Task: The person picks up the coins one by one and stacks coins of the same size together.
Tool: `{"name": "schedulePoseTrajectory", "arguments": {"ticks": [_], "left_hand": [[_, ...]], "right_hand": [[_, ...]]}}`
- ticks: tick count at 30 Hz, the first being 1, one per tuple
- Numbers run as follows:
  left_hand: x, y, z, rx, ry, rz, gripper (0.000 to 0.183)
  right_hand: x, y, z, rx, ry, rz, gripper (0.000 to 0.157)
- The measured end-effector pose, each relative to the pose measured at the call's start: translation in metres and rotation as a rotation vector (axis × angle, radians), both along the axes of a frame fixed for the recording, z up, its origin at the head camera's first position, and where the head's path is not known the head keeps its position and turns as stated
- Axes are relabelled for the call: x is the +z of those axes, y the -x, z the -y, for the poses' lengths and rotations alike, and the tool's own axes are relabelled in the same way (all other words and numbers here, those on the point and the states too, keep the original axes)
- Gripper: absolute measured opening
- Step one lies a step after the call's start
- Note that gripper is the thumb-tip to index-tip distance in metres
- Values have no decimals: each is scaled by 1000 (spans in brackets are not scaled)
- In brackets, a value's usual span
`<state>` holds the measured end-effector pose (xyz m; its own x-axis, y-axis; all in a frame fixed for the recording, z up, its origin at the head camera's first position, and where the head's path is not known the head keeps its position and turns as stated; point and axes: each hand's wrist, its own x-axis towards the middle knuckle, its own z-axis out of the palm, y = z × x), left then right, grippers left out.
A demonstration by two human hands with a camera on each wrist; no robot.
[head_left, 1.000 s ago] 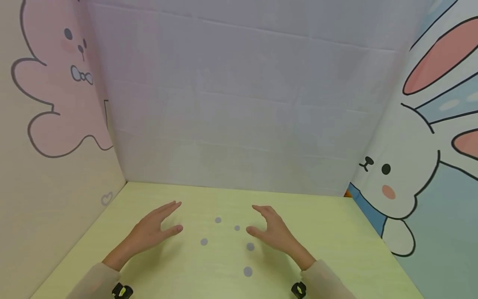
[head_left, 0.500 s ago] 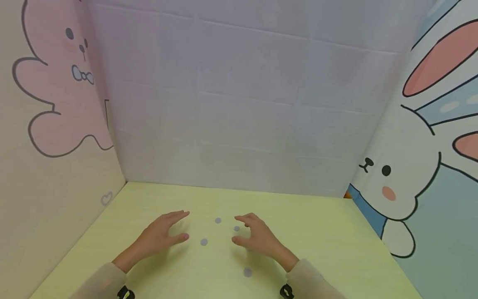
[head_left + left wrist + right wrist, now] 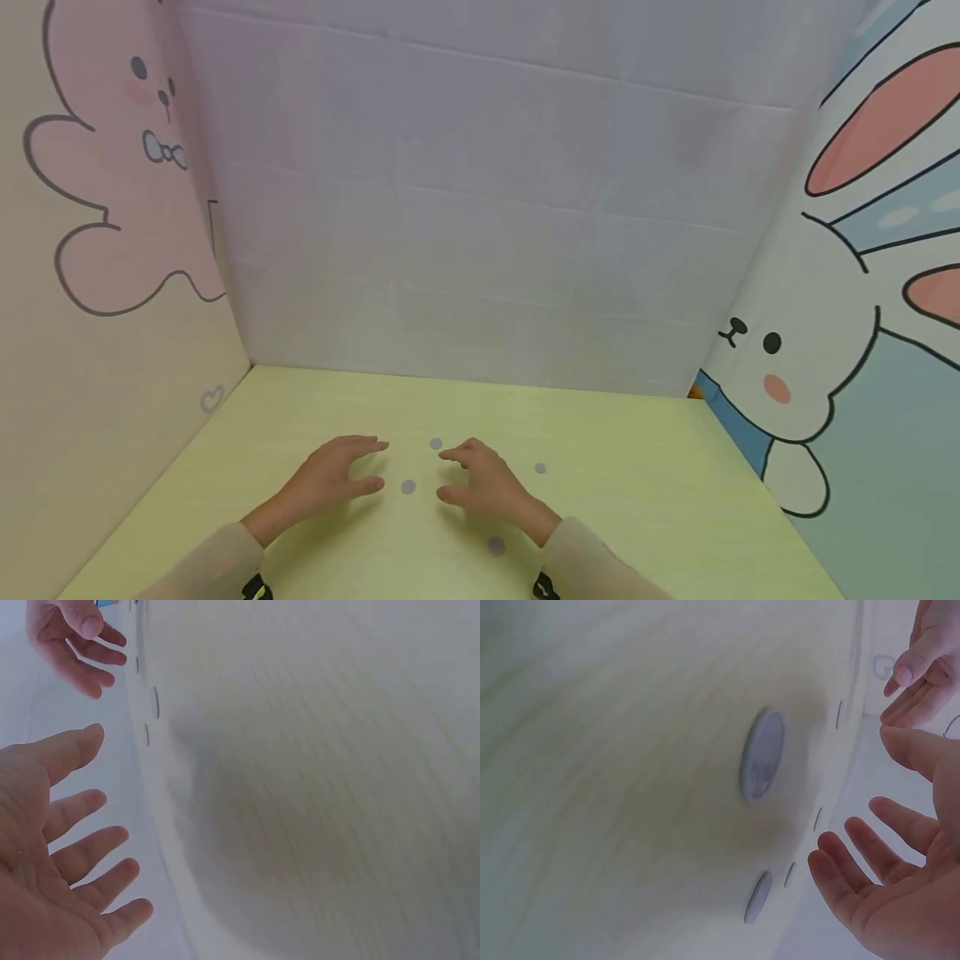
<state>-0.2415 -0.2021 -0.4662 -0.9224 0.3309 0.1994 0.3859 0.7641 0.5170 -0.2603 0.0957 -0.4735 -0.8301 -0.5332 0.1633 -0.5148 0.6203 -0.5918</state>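
Note:
My left hand hovers over the pale yellow table, palm turned inward, fingers spread and gently bent, with nothing in it. Facing it, my right hand hangs in a similar pose, also holding nothing; a gap separates the two. Small flat grey discs lie about them: one at the back, one between the hands, one beyond the right hand and one nearer the front. The right wrist view shows a disc close up, lying apart from the fingers. My right hand may cover other discs.
The tabletop ends at a plain whitish back wall. A side wall with a pink cartoon animal stands left, and a rabbit-printed wall stands right. Black wrist straps show at the sleeves.
Both hands have come closer together and slightly nearer me, the right hand moving further leftward. A disc to its right now shows, while two discs seen earlier are hidden behind it.

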Motion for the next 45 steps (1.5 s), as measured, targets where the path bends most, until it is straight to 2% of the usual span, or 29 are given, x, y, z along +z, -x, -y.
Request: {"name": "schedulePoseTrajectory", "arguments": {"ticks": [9,15,20,25,37,45], "left_hand": [[-7,0,-9,-29,25,-20,45],[-13,2,-13,0,44,-37,41],[-15,2,-18,24,39,-22,36],[-17,3,-22,24,28,-13,32],[-23,3,-25,-35,7,-66,21],[-25,4,-28,-44,-17,-95,14]], "right_hand": [[-3,-1,23,-19,-113,-39,44],[-2,-2,32,-17,-132,-67,40],[-3,-1,36,-25,-154,-90,35],[-6,2,38,-29,-159,-98,29],[-12,3,44,-46,-174,-129,22],[-9,0,49,-72,-146,-117,18]]}}
